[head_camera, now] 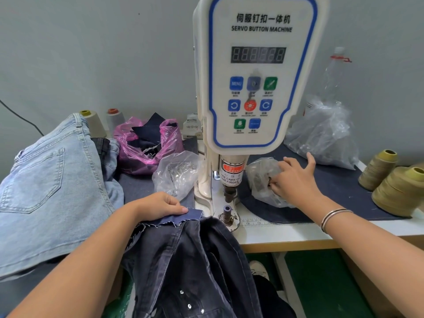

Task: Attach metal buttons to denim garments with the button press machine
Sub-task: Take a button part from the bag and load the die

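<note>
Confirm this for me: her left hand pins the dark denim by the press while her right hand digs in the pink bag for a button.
Not the pink bag. The head view shows the right hand reaching into the clear plastic bag right of the press; the left hand does pin the dark denim.

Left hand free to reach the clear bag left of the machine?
Probably not freely: the left hand is pinching the dark denim garment. The clear bag lies just beyond it, nothing between.

A white table (298,232) with a printed ruler at its front edge is seen across the frame's middle. A dark cloth (339,193) is spread over it. Light jeans (46,184) are laid at left, plastic bags (321,136) and thread cones (397,191) at right, the press machine (252,88) at centre.
</note>
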`<action>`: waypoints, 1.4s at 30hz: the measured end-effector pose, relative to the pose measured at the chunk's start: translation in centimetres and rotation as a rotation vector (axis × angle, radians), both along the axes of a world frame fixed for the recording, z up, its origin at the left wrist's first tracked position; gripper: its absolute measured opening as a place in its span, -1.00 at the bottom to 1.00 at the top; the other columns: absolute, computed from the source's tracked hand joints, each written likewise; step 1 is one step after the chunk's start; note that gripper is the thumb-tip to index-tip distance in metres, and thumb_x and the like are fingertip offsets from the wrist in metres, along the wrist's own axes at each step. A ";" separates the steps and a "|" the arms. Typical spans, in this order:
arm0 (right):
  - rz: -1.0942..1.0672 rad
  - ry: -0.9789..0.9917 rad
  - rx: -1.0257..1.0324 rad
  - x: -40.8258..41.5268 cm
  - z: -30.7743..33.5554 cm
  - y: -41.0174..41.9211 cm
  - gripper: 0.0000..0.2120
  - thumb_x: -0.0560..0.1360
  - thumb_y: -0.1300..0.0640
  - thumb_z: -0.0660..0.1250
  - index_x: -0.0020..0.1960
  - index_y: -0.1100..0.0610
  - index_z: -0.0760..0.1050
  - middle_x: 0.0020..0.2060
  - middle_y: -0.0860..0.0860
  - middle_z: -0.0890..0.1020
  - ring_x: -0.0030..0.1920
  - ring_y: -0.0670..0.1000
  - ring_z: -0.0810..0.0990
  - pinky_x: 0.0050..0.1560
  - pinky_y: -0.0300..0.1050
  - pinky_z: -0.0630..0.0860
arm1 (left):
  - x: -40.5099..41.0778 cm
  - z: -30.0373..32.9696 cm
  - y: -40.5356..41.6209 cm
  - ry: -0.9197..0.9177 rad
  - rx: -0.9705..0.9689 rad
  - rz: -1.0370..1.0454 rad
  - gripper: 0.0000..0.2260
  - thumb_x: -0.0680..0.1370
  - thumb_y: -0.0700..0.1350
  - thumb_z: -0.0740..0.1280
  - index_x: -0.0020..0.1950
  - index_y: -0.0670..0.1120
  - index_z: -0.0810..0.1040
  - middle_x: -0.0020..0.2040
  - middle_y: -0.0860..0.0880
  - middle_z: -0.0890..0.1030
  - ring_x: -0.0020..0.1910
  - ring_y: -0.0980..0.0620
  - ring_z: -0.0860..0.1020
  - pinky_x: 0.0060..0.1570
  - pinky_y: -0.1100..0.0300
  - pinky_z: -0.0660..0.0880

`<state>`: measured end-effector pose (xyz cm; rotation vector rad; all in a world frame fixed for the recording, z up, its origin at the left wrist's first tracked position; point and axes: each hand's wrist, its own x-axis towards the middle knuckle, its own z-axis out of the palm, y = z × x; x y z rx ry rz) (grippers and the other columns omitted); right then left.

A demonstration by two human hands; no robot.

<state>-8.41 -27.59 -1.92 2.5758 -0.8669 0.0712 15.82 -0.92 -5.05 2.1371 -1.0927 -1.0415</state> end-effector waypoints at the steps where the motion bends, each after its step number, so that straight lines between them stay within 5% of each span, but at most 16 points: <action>1: -0.009 -0.002 0.008 -0.1 0.0 0.1 -0.75 0.56 -0.12 0.17 -0.03 -0.17 0.63 0.27 -0.07 0.44 0.45 0.04 0.20 0.33 0.39 -0.23 | 0.0 0.0 0.0 -0.002 0.000 0.000 -0.68 0.50 0.12 0.40 -0.41 0.02 0.54 -0.41 0.04 0.45 -0.40 0.13 0.39 -0.28 0.30 0.36; 10: -0.072 -0.484 0.331 -1.0 0.7 1.2 -0.91 0.43 -0.04 0.44 -0.25 -0.12 0.63 0.23 -0.06 0.39 0.45 0.05 0.09 0.38 0.36 -0.22 | -0.4 0.3 0.0 -0.012 -0.009 0.006 -0.66 0.50 0.10 0.40 -0.43 0.00 0.50 -0.39 0.01 0.43 -0.36 0.09 0.37 -0.21 0.23 0.35; 13: -0.008 -0.751 0.330 -1.7 1.8 3.4 -0.92 0.39 0.04 0.49 -0.26 -0.01 0.64 0.15 -0.02 0.46 0.28 0.09 0.29 0.26 0.09 0.17 | -0.3 0.3 0.0 -0.008 -0.005 0.009 -0.65 0.50 0.10 0.40 -0.43 0.00 0.48 -0.40 0.00 0.40 -0.38 0.08 0.35 -0.21 0.21 0.33; 16: 0.043 -0.899 0.870 -1.7 2.4 8.3 -0.86 0.45 0.09 0.44 -0.28 -0.02 0.58 -0.22 -0.13 0.60 -0.23 -0.17 0.52 -0.22 -0.33 0.36 | -0.4 0.3 0.0 0.002 -0.007 0.011 -0.64 0.50 0.10 0.40 -0.45 0.00 0.47 -0.43 0.03 0.39 -0.41 0.10 0.34 -0.24 0.23 0.32; 19: -0.101 -0.885 1.541 -1.1 1.7 12.1 -0.86 0.50 0.16 0.38 -0.23 0.13 0.61 -0.53 -0.10 0.48 -0.60 -0.17 0.32 -0.56 -0.36 0.23 | -0.5 0.3 0.0 -0.007 -0.016 0.009 -0.63 0.51 0.09 0.40 -0.47 0.01 0.49 -0.44 0.06 0.40 -0.41 0.11 0.35 -0.24 0.25 0.34; 26: -0.205 -0.965 2.109 -0.3 1.1 12.9 -0.85 0.52 0.23 0.33 -0.22 0.22 0.50 -0.41 0.03 0.45 -0.61 -0.13 0.27 -0.63 -0.32 0.18 | -0.6 0.1 0.2 0.000 -0.044 0.014 -0.61 0.52 0.06 0.40 -0.49 0.01 0.48 -0.48 0.09 0.40 -0.46 0.16 0.34 -0.30 0.32 0.32; 35: -0.415 -1.061 2.542 -0.1 1.3 13.5 -0.71 0.21 0.25 0.46 -0.10 0.25 0.51 -0.46 0.03 0.46 -0.65 -0.13 0.28 -0.69 -0.34 0.16 | -0.9 0.3 0.2 -0.004 -0.050 0.036 -0.63 0.51 0.07 0.40 -0.47 0.00 0.49 -0.42 0.00 0.41 -0.38 0.07 0.36 -0.22 0.23 0.34; 42: -0.460 -1.153 2.627 -0.2 1.7 13.9 -0.89 0.31 0.29 0.36 -0.21 0.33 0.58 -0.48 0.01 0.40 -0.65 -0.12 0.29 -0.69 -0.35 0.18 | -0.9 0.3 0.3 0.016 -0.052 0.046 -0.70 0.51 0.07 0.41 -0.36 -0.04 0.54 -0.35 -0.05 0.45 -0.30 0.03 0.40 -0.17 0.19 0.36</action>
